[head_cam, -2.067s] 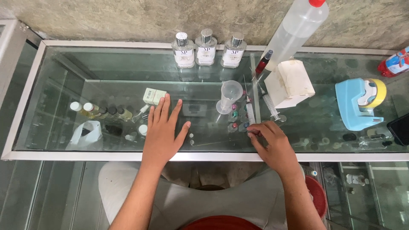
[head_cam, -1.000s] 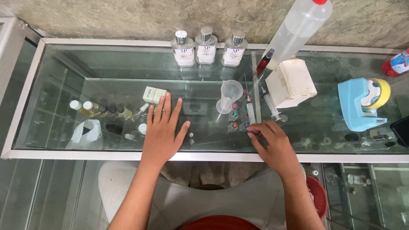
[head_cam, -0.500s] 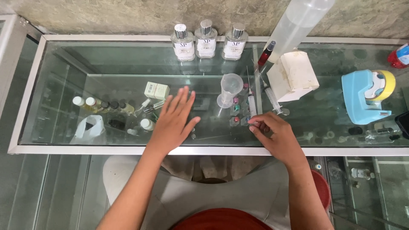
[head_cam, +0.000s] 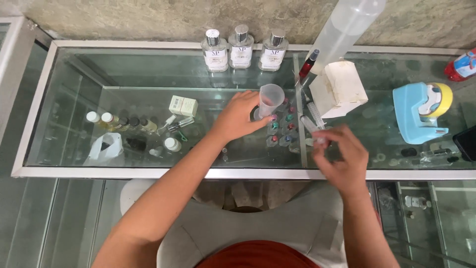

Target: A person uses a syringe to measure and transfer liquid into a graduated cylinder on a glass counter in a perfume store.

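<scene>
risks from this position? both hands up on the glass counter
The left hand grips a light plastic cup that stands close to small vials; a nudge could tip either. The right hand holds a syringe near the counter's front edge, so a slip could drop it.

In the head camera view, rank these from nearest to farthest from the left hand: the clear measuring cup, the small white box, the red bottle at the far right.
1. Clear measuring cup: at the left hand fingertips, just to their right.
2. Small white box: left of the hand, under the glass.
3. Red bottle: far right edge of the counter.
</scene>
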